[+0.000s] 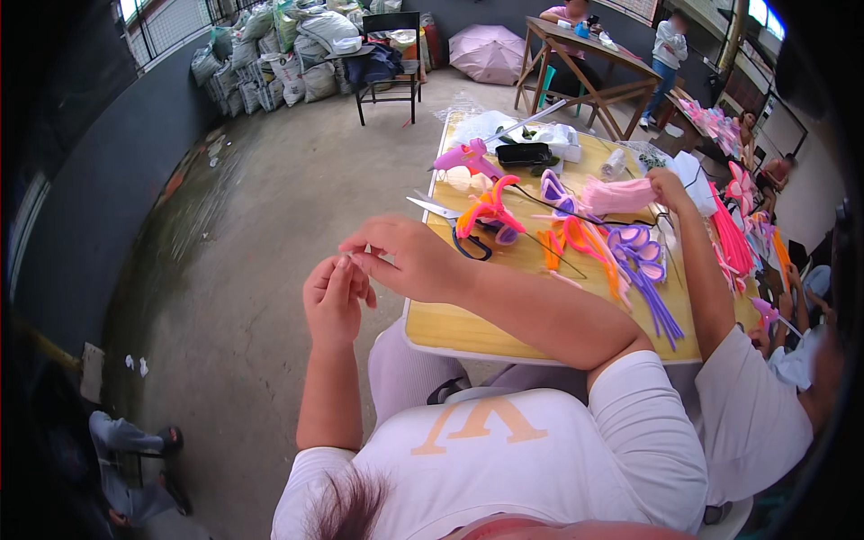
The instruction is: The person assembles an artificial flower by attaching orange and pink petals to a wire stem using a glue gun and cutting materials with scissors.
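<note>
My left hand [335, 297] is raised left of the table, thumb against the curled fingers. My right hand [412, 260] reaches across from the right, its fingertips meeting the left ones. A tiny pale bit shows between them, too small to name. Nearest on the table lie scissors [472, 246] with dark blue handles, partly under a pink and orange pipe-cleaner piece [493, 209]. Beyond them is a pink hot glue gun [467, 159] with a long glue stick. Purple pipe-cleaner flowers [638, 253], orange pipe-cleaner loops [587, 243] and a pink pipe-cleaner bundle [617, 196] lie farther right.
The yellow wooden table [486, 331] has a pale rim. A black tray [525, 155] and plastic wrapping stand at its far side. A co-worker's hand [667, 189] touches the pink bundle from the right. A black cord crosses the table. A chair [391, 67] and filled sacks stand beyond.
</note>
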Available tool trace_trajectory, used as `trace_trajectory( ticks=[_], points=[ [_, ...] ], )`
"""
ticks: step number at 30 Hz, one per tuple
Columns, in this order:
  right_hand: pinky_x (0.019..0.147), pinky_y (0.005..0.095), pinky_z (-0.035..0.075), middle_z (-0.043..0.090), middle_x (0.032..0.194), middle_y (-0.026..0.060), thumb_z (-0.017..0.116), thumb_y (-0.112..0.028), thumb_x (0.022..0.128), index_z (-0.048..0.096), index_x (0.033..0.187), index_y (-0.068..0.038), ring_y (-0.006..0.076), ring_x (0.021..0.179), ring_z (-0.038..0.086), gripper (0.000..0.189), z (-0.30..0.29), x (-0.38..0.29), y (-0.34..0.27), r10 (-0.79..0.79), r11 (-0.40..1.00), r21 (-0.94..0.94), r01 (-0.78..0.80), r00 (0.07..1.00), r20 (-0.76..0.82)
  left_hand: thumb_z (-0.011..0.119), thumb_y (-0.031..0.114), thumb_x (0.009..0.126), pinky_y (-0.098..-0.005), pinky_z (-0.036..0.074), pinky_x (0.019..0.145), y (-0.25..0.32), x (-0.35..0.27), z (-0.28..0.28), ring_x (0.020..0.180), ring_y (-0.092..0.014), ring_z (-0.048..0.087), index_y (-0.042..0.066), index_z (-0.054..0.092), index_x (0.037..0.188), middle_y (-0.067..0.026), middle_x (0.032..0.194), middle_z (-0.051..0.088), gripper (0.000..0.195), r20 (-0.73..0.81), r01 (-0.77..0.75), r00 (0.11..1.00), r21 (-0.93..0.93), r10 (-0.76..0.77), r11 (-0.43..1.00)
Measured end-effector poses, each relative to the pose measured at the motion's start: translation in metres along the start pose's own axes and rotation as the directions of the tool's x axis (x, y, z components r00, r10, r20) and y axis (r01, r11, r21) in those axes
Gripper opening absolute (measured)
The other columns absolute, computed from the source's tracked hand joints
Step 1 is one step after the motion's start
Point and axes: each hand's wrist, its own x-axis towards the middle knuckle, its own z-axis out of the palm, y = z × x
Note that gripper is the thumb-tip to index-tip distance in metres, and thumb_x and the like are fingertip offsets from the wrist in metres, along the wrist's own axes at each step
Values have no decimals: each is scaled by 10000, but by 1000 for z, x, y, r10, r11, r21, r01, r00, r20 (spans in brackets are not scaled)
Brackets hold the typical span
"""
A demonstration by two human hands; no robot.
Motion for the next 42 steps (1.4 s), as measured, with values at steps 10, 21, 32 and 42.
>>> trace_trajectory(
  ticks=[10,21,32,42],
  points=[
    [612,294,438,574,796,90,483,-37,857,523,998,-68,211,663,557,149,-6,-10,3,81,995,54,-79,996,-41,431,126,903,-260,458,466,-4,4,12,523,-81,381,22,472,766,-14,648,424,177,14,-27,1000,-2,27,1000],
    [652,315,463,579,792,108,541,-59,813,538,1005,-52,192,717,578,193,-1,-24,15,259,942,252,-224,959,-113,538,49,864,-301,537,645,-24,5,6,725,-134,570,-8,606,868,-79,846,593,89,-95,-181,974,233,208,955],
    [673,334,457,561,791,111,503,3,813,567,944,-37,238,753,565,151,3,-30,13,234,969,89,-232,972,-12,486,123,914,-273,462,563,-33,5,4,640,-112,488,19,517,819,-27,731,524,144,-74,-91,993,39,93,995],
    [714,252,457,536,793,34,536,-29,838,498,1080,-11,107,764,540,246,1,-31,14,400,857,371,-358,916,-40,550,54,874,-235,443,754,-36,-1,34,816,-108,543,-4,550,959,-41,876,574,103,-114,-221,958,303,265,927]
  ],
)
